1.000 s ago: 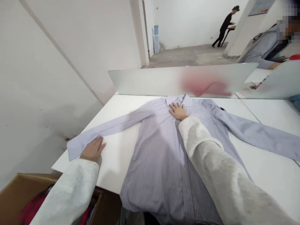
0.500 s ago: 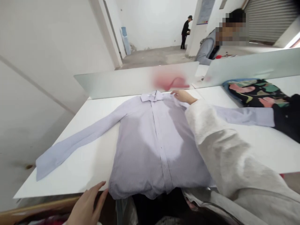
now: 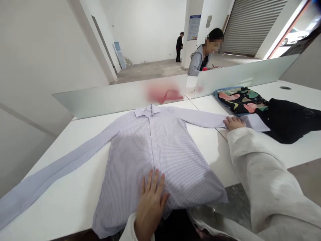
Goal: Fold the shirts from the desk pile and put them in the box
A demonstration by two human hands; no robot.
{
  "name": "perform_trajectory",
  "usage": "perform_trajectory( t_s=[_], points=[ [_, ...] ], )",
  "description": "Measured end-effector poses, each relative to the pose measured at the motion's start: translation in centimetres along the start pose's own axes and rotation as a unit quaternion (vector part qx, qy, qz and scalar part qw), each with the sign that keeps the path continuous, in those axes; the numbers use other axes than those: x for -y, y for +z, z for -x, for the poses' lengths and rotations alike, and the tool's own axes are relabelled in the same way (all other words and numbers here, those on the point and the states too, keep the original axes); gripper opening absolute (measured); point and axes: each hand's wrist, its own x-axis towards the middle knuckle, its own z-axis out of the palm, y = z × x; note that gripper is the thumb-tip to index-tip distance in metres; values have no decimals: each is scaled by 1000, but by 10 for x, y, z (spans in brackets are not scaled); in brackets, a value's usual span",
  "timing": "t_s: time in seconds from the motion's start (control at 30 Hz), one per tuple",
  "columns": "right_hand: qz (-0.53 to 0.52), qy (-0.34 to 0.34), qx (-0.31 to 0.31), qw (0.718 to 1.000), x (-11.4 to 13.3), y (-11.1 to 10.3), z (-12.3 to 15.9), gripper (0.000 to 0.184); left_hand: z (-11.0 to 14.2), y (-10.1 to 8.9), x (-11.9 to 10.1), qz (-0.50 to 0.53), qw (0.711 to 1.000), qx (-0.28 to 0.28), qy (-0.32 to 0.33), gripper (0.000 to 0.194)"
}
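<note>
A pale lilac striped button-up shirt (image 3: 130, 147) lies front up on the white table, collar at the far side and both sleeves spread out. Its lower hem reaches the near table edge. My left hand (image 3: 152, 201) rests flat on the lower front beside the button line, fingers stretched and apart. Out to the right, my right hand (image 3: 235, 123) lies on the shirt's sleeve, a little short of the cuff (image 3: 257, 122). Its fingers are laid over the cloth, slightly bent, and do not wrap round it.
A folded patterned garment (image 3: 240, 98) and a black garment (image 3: 288, 117) lie on the table (image 3: 82, 187) at the right. Frosted dividers (image 3: 107, 98) run along the back edge. Beyond them a person in grey (image 3: 197, 62) sits, and another person (image 3: 179, 48) stands farther off.
My right hand has moved from the shirt's shoulder out along the sleeve. My left hand has come from the lower left corner onto the shirt front. The view has shifted right.
</note>
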Motion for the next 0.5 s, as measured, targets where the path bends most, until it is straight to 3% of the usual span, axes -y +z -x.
perform_trajectory(
  t_s=[0.13,0.2,0.27,0.37,0.5],
  points=[
    [-36,95,-96,990,-29,-7,-5,46,-3,12,-6,-22,999,29,10,58],
    [-71,211,-184,957,-49,-3,2,45,3,13,-4,-28,999,39,8,60],
    [-108,320,-230,913,-67,7,15,43,7,13,-2,-29,999,44,9,60],
    [-124,380,-177,899,-80,20,31,46,7,13,-3,-14,998,56,5,61],
    [-86,376,-137,912,-74,22,40,50,1,12,-5,40,997,64,-9,60]
  ],
)
